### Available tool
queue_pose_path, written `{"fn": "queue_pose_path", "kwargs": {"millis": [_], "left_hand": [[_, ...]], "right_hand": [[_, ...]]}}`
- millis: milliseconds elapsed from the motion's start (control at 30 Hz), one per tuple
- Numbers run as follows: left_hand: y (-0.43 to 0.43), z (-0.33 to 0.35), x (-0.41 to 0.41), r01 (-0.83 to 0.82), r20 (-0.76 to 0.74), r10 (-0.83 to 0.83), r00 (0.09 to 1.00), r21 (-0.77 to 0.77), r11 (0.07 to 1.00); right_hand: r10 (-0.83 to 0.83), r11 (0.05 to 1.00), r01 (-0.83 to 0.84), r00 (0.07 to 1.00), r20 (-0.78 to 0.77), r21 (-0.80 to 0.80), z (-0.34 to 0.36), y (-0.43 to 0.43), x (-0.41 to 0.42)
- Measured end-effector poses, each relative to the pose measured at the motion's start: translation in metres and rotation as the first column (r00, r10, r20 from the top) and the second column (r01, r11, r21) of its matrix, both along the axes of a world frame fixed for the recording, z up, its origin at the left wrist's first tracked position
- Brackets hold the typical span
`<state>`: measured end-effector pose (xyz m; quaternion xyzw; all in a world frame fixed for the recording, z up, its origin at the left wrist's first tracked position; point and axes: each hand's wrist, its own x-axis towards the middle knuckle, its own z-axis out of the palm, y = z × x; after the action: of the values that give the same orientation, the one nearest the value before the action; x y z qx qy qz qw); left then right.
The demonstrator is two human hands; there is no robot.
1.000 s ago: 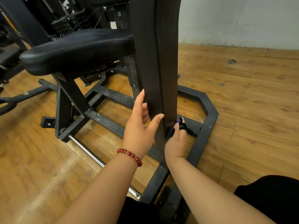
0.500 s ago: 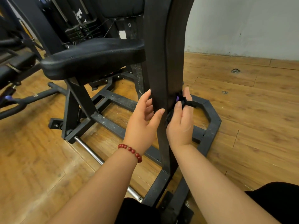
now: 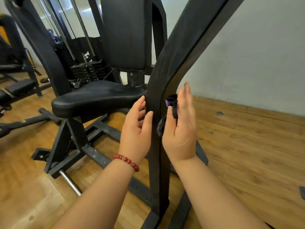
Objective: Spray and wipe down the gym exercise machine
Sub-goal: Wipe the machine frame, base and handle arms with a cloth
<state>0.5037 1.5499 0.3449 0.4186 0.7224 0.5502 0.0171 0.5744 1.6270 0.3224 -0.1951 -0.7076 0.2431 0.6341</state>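
The black gym machine has a curved upright post in front of me, with a padded seat and backrest behind it. My left hand grips the post's left edge at seat height, thumb on the front face and fingers behind. My right hand is at the post's right side with its fingers pointing up. It holds a small dark cloth with a purple edge against the post; the cloth sits between thumb and forefinger.
The machine's black base frame lies on the wooden floor, with a chrome bar sticking out at lower left. A weight stack stands behind the seat. Other benches fill the far left. A white wall runs along the right.
My right hand has slid the cloth up the post's right side from near the base to seat height. My left hand moved up the post with it, and my view has tilted upward.
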Motion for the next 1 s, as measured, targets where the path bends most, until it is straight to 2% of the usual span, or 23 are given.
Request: {"fn": "queue_pose_path", "kwargs": {"millis": [100, 200, 367, 533, 633, 733, 800, 867, 1000], "left_hand": [[0.005, 0.023, 0.0, 0.025, 0.002, -0.025, 1.0, 0.064, 0.998], [0.01, 0.046, 0.0, 0.064, -0.016, -0.063, 0.998, 0.088, 0.994], [0.017, 0.083, -0.006, 0.103, -0.097, -0.094, 0.991, 0.095, 0.99], [0.03, 0.112, -0.007, 0.132, -0.103, -0.118, 0.988, 0.145, 0.98], [0.038, 0.125, -0.001, 0.163, 0.007, -0.167, 0.986, 0.181, 0.97], [0.04, 0.128, 0.006, 0.209, 0.067, -0.218, 0.974, 0.123, 0.97], [0.039, 0.125, 0.008, 0.228, 0.098, -0.24, 0.966, 0.125, 0.966], [0.038, 0.124, 0.01, 0.229, 0.112, -0.246, 0.963, 0.146, 0.962], [0.031, 0.124, 0.011, 0.219, 0.132, -0.247, 0.96, 0.198, 0.956]], "right_hand": [[-0.013, 0.976, 0.005, 0.999, 0.032, 0.216, 0.029, 0.006, 0.014], [-0.05, 0.919, -0.004, 0.991, 0.128, 0.395, 0.056, 0.013, 0.02], [-0.184, 0.844, 0.037, 0.957, 0.225, 0.535, 0.086, 0.02, 0.027], [-0.398, 0.709, 0.169, 0.897, 0.191, 0.685, 0.127, 0.027, 0.041], [-0.532, 0.598, 0.25, 0.835, 0.143, 0.761, 0.171, 0.034, 0.06], [-0.708, 0.475, 0.373, 0.7, 0.095, 0.797, 0.218, 0.052, 0.086], [-0.764, 0.468, 0.431, 0.635, 0.109, 0.772, 0.233, 0.061, 0.095], [-0.78, 0.463, 0.392, 0.606, 0.156, 0.795, 0.227, 0.061, 0.088], [-0.795, 0.403, 0.108, 0.534, 0.289, 0.909, 0.192, 0.055, 0.065]]}}
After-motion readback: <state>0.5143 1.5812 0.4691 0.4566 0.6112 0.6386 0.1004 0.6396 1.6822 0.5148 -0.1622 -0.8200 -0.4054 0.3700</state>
